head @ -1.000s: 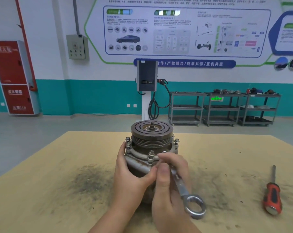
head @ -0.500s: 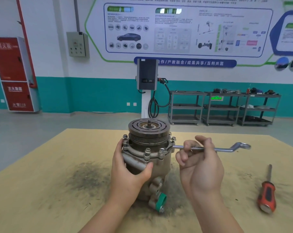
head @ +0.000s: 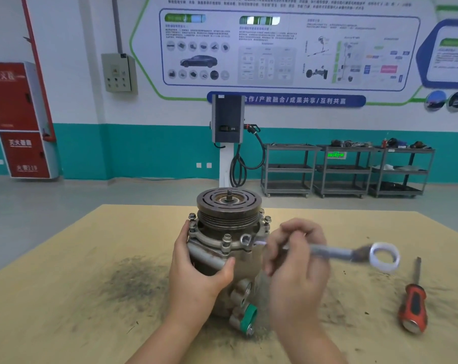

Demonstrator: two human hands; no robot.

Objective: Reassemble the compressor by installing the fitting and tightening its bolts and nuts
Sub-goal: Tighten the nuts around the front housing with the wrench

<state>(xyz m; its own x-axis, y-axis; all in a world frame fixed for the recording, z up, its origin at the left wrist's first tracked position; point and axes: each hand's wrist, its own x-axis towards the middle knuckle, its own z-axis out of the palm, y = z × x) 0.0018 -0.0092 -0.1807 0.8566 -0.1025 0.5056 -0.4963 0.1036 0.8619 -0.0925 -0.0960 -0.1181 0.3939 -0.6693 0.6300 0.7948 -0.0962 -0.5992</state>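
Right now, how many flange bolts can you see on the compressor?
5 clear: two at the left rim, one front centre, one under the wrench ring end, one at right. Any behind the pulley are hidden.

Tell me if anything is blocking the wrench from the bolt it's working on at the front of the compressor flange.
Nothing visible is. The wrench, held in the right hand, already has its ring end over the front bolt on the compressor. The left hand grips the body lower down, clear of that bolt.
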